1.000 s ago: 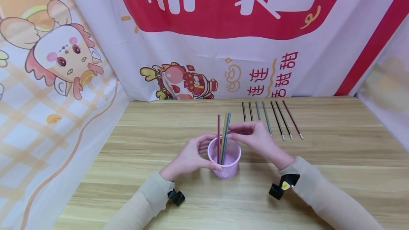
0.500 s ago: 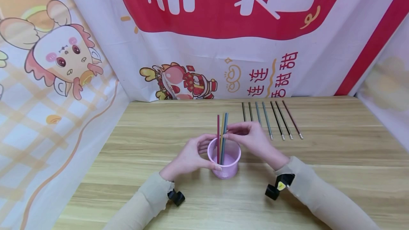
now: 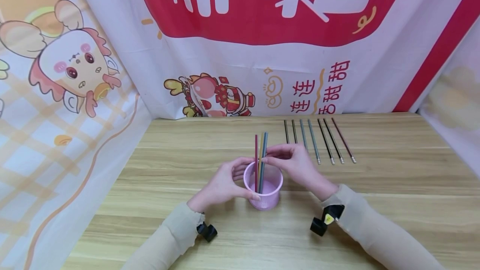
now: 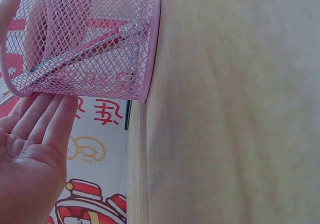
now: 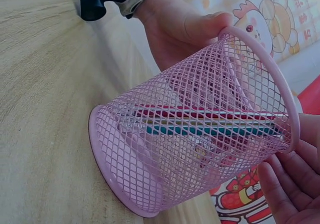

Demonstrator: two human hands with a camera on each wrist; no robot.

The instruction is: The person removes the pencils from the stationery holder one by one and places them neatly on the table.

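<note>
A pink mesh pen holder [image 3: 269, 202] stands upright on the table. My left hand [image 3: 219, 184] grips it from the left, thumb at the near rim and fingers round the far side. Inside lean a red pencil [image 3: 256, 149], a yellow pencil [image 3: 261, 140] and a blue pencil [image 3: 265, 141], eraser ends down. At the far right rim my right hand [image 3: 300, 165] pinches the blue pencil between thumb and fingers. Through the mesh [image 5: 120, 169] in the right wrist view, the pencils lie close side by side.
Behind my right hand, a row of pencils lies on the wooden table [image 3: 180, 149]: several black pencils [image 3: 329, 141], two blue pencils [image 3: 313, 141] and a dark red pencil [image 3: 343, 140]. A printed cloth [image 3: 225, 57] hangs along the table's back edge, with another at the left.
My right hand has shifted slightly left, bringing the blue pencil more upright and nearer the yellow one. In the last half second it barely moves. My left hand stays on the pen holder.
</note>
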